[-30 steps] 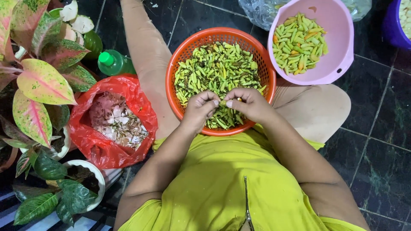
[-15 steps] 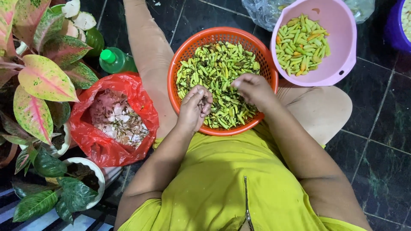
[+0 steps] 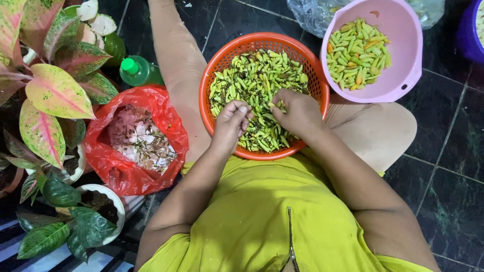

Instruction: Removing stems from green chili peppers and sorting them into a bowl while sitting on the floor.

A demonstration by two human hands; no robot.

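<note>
An orange plastic basket (image 3: 218, 67) full of small green chili peppers (image 3: 257, 75) rests on my lap. My left hand (image 3: 231, 122) hovers over the near left part of the basket, fingers curled, pinching something small that I cannot make out. My right hand (image 3: 298, 112) lies palm down on the peppers at the near right, fingers bent into the heap. A pink bowl (image 3: 411, 55) at the upper right holds more green, yellow and orange peppers (image 3: 357, 53). A red plastic bag (image 3: 113, 166) at my left holds pale scraps (image 3: 137, 141).
Potted plants with pink and green leaves (image 3: 48, 95) crowd the left edge, with white pots (image 3: 113, 201) below. A green bottle (image 3: 138, 70) stands behind the red bag. A clear plastic bag (image 3: 315, 15) and a purple container (image 3: 471, 30) sit at the top. Dark tiles (image 3: 448, 166) cover the floor.
My right hand has moved away from my left and down onto the peppers in the basket. My left hand has stayed near the same spot over the basket's near left.
</note>
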